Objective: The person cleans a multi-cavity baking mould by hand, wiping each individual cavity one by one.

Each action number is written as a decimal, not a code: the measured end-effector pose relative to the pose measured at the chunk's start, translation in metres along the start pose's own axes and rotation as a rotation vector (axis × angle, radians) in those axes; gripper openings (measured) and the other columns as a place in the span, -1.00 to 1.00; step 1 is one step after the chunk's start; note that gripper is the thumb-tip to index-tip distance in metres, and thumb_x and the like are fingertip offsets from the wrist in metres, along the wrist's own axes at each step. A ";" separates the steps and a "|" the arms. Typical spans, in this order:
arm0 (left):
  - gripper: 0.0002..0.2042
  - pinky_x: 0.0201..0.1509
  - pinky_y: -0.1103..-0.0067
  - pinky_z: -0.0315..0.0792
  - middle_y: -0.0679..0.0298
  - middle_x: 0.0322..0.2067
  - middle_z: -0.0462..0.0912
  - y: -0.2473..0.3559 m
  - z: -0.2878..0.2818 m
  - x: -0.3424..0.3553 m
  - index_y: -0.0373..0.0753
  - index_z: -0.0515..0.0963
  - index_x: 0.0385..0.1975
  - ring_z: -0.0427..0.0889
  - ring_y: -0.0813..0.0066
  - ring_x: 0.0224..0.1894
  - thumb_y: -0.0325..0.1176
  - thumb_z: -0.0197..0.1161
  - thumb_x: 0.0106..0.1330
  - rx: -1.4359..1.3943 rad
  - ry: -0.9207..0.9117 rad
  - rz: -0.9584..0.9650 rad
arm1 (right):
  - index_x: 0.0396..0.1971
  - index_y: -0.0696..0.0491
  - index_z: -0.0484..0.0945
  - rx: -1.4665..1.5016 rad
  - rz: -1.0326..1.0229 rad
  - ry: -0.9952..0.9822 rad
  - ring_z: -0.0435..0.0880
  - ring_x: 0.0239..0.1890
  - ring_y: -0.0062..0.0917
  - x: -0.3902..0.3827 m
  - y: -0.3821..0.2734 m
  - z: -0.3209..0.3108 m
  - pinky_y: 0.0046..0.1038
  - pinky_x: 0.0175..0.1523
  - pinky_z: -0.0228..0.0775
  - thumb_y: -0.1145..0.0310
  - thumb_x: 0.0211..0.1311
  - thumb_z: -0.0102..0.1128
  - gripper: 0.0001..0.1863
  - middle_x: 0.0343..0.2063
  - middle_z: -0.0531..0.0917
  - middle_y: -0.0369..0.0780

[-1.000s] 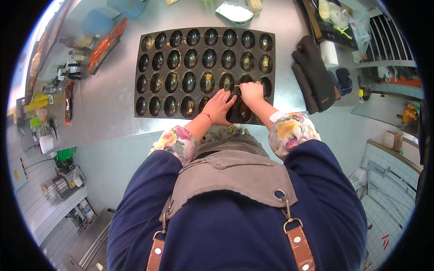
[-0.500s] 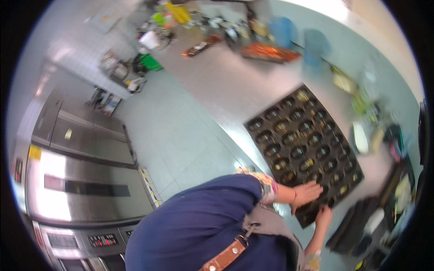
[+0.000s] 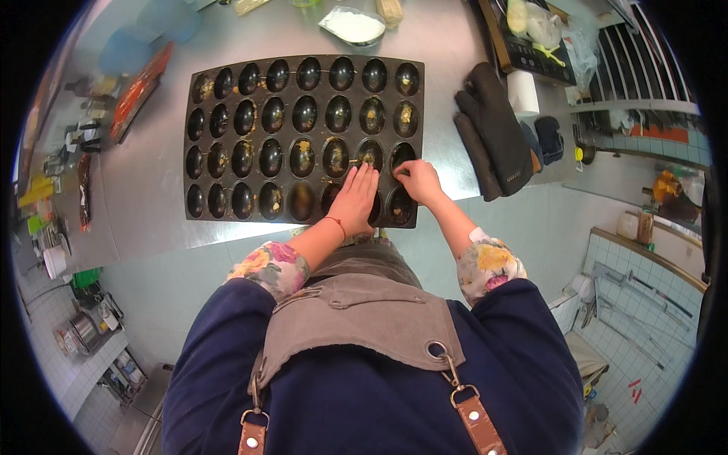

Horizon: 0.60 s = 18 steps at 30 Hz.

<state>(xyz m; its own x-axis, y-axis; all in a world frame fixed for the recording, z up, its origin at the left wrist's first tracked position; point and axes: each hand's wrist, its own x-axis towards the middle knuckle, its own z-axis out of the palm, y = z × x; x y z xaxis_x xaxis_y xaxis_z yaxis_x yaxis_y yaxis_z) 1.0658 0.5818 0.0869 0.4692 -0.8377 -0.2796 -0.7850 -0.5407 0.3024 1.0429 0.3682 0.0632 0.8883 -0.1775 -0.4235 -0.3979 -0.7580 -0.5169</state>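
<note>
A dark baking mould tray with rows of oval cavities lies on the steel worktop. Yellowish crumbs and residue cling in and around many cavities. My left hand rests flat across the near right part of the tray, its fingers stretched out and together. At the tray's right edge, my right hand has its fingertips pinched in a cavity of the second row from me. Whatever is between those fingertips, if anything, is too small to tell. Both hands hide some of the near cavities.
Black oven mitts lie right of the tray, near a white paper roll and a black cooktop. Behind the tray is a bowl of white powder. A red-orange package lies to the left on the worktop.
The view has swung round, so the tray now appears level in front of me instead of slanted at the right. Both hands remain at about the same places on the tray.
</note>
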 end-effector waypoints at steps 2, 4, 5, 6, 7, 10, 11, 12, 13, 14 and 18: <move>0.26 0.60 0.18 -0.22 -0.12 0.40 0.17 0.000 0.003 0.000 -0.56 0.05 0.38 0.00 0.02 0.52 0.13 0.58 -0.28 -0.002 0.001 0.005 | -0.38 -0.09 0.80 0.027 0.146 0.030 0.73 -0.23 -0.11 0.002 -0.013 0.004 -0.22 -0.07 0.60 0.33 0.01 0.36 -0.85 -0.32 0.76 -0.09; 0.27 0.60 0.18 -0.22 -0.12 0.39 0.17 -0.001 0.000 -0.001 -0.56 0.05 0.38 0.01 0.02 0.52 0.15 0.57 -0.28 0.035 -0.019 0.004 | -0.36 -0.10 0.80 -0.021 0.280 0.086 0.73 -0.21 -0.12 0.009 -0.031 0.012 -0.20 -0.06 0.59 0.33 0.06 0.34 -0.86 -0.31 0.76 -0.09; 0.28 0.60 0.18 -0.22 -0.12 0.38 0.19 0.000 -0.001 -0.001 -0.56 0.05 0.38 0.01 0.02 0.52 0.16 0.57 -0.28 0.054 -0.027 0.012 | -0.34 -0.10 0.80 0.064 0.361 0.126 0.73 -0.19 -0.10 0.013 -0.030 0.015 -0.20 -0.04 0.59 0.34 0.09 0.33 -0.86 -0.30 0.76 -0.07; 0.28 0.60 0.18 -0.22 -0.12 0.38 0.19 0.000 -0.001 -0.001 -0.56 0.05 0.38 0.01 0.02 0.52 0.17 0.57 -0.28 0.050 -0.031 0.009 | -0.34 -0.10 0.79 0.096 0.417 0.179 0.73 -0.19 -0.10 0.021 -0.033 0.018 -0.20 -0.04 0.59 0.34 0.09 0.33 -0.86 -0.29 0.76 -0.06; 0.28 0.60 0.18 -0.22 -0.11 0.38 0.19 0.000 -0.001 -0.001 -0.56 0.05 0.38 0.01 0.03 0.52 0.17 0.57 -0.28 0.047 -0.035 0.007 | -0.34 -0.10 0.79 0.128 0.473 0.232 0.73 -0.18 -0.10 0.027 -0.036 0.022 -0.21 -0.05 0.59 0.33 0.10 0.33 -0.86 -0.29 0.75 -0.06; 0.27 0.60 0.19 -0.21 -0.11 0.37 0.20 0.000 -0.004 0.000 -0.56 0.05 0.38 0.01 0.03 0.51 0.18 0.57 -0.27 0.030 -0.028 0.012 | -0.29 -0.05 0.79 0.285 0.521 0.347 0.74 -0.19 -0.11 0.032 -0.033 0.033 -0.21 -0.05 0.59 0.32 0.12 0.35 -0.84 -0.30 0.76 -0.06; 0.27 0.60 0.20 -0.21 -0.10 0.37 0.20 -0.001 -0.005 0.001 -0.55 0.05 0.38 0.01 0.03 0.51 0.18 0.57 -0.27 0.024 -0.023 0.020 | -0.28 -0.03 0.78 0.352 0.476 0.363 0.75 -0.23 -0.14 0.030 -0.020 0.042 -0.22 -0.08 0.60 0.32 0.13 0.35 -0.83 -0.31 0.76 -0.06; 0.27 0.60 0.20 -0.20 -0.10 0.37 0.20 -0.003 -0.006 0.001 -0.55 0.05 0.38 0.01 0.04 0.51 0.18 0.57 -0.27 0.035 -0.023 0.025 | -0.27 -0.02 0.78 0.419 0.430 0.379 0.77 -0.28 -0.17 0.028 -0.012 0.046 -0.23 -0.11 0.60 0.32 0.14 0.35 -0.82 -0.32 0.77 -0.07; 0.27 0.60 0.21 -0.20 -0.10 0.37 0.20 -0.003 -0.003 0.000 -0.55 0.05 0.38 0.01 0.04 0.51 0.18 0.57 -0.26 0.040 -0.019 0.018 | -0.22 0.08 0.76 0.636 0.436 0.283 0.77 -0.48 -0.31 0.014 -0.026 0.028 -0.32 -0.28 0.62 0.39 0.18 0.32 -0.80 -0.38 0.77 -0.07; 0.27 0.60 0.21 -0.19 -0.09 0.37 0.20 -0.005 -0.001 0.000 -0.54 0.05 0.38 0.01 0.04 0.51 0.18 0.57 -0.26 0.044 -0.015 0.011 | -0.20 0.12 0.75 0.682 0.440 0.327 0.76 -0.53 -0.36 0.014 -0.029 0.024 -0.35 -0.34 0.60 0.42 0.19 0.31 -0.80 -0.39 0.77 -0.07; 0.26 0.60 0.23 -0.19 -0.08 0.38 0.20 -0.002 -0.003 -0.001 -0.54 0.05 0.39 0.02 0.06 0.51 0.15 0.57 -0.26 0.011 -0.005 0.010 | -0.16 0.22 0.69 0.808 0.481 0.468 0.72 -0.63 -0.47 0.011 -0.038 0.012 -0.44 -0.50 0.54 0.52 0.22 0.27 -0.79 -0.44 0.75 -0.08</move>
<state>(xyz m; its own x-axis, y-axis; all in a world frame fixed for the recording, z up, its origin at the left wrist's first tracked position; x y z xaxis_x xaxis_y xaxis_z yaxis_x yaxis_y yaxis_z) 1.0679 0.5839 0.0890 0.4593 -0.8427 -0.2810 -0.7941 -0.5313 0.2953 1.0649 0.4026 0.0688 0.5276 -0.7040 -0.4754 -0.6140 0.0707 -0.7861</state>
